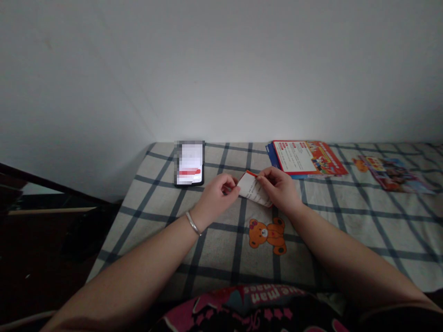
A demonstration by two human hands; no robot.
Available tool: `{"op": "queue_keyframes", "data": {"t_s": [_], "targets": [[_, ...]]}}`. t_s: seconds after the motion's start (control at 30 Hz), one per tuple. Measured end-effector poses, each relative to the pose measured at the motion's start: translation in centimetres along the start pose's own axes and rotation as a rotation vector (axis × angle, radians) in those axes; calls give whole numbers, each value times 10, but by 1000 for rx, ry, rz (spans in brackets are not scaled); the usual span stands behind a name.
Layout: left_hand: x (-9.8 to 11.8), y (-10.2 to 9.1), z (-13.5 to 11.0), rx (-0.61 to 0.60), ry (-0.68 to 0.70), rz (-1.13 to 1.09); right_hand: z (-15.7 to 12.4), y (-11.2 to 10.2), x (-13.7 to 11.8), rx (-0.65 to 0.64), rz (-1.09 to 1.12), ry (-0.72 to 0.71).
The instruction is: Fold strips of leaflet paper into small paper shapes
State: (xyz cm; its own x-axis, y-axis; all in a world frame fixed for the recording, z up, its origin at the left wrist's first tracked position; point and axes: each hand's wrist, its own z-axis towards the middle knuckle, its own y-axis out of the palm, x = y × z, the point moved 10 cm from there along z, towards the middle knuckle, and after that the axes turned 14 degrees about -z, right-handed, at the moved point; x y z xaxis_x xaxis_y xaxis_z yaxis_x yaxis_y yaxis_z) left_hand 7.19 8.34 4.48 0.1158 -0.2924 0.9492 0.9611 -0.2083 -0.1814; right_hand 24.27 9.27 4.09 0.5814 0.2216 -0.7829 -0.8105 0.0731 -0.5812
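A small folded piece of paper, white with print and a red edge, is held between both hands above a checked cloth. My left hand pinches its left corner, fingers curled; a silver bangle sits on that wrist. My right hand grips its upper right edge with closed fingers. An orange teddy-bear print lies on the cloth just below the hands.
A phone with a lit screen lies at the back left of the cloth. Red and blue printed leaflets lie at the back right, another colourful leaflet farther right. A pale wall stands behind; dark floor drops off at left.
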Motion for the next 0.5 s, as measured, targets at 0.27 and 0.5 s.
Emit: {"op": "queue_keyframes", "data": {"t_s": [0.27, 0.5], "targets": [[-3, -2, -1, 36, 6, -115, -4, 20, -16, -156, -74, -97], [-7, -2, 0, 28, -24, -123, -3, 25, -12, -181, -66, -101]]}}
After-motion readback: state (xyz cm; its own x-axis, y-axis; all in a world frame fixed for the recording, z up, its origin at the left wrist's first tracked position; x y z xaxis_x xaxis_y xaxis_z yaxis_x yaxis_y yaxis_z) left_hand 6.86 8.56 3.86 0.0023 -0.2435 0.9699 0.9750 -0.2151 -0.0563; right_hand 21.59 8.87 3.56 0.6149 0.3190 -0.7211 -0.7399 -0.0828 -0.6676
